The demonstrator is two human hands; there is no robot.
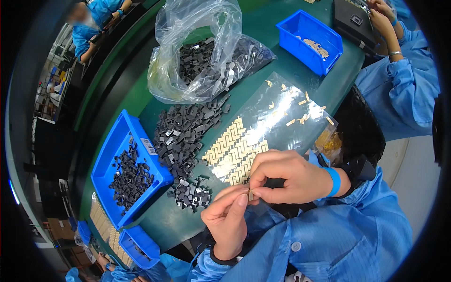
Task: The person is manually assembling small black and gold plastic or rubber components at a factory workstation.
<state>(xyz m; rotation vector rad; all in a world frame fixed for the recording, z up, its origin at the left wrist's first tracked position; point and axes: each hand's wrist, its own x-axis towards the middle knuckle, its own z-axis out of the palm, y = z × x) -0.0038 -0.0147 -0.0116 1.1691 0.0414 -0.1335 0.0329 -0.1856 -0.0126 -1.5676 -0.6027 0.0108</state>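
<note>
Your left hand and right hand pinched a small tan piece together, its shape mostly hidden; the clear bag ran out of view above.

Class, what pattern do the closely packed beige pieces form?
The beige pieces form a herringbone-like zigzag, seen best in the head view.

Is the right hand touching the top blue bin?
Apart: the head view shows clear sheet and green table between the right hand and blue bin.
</note>
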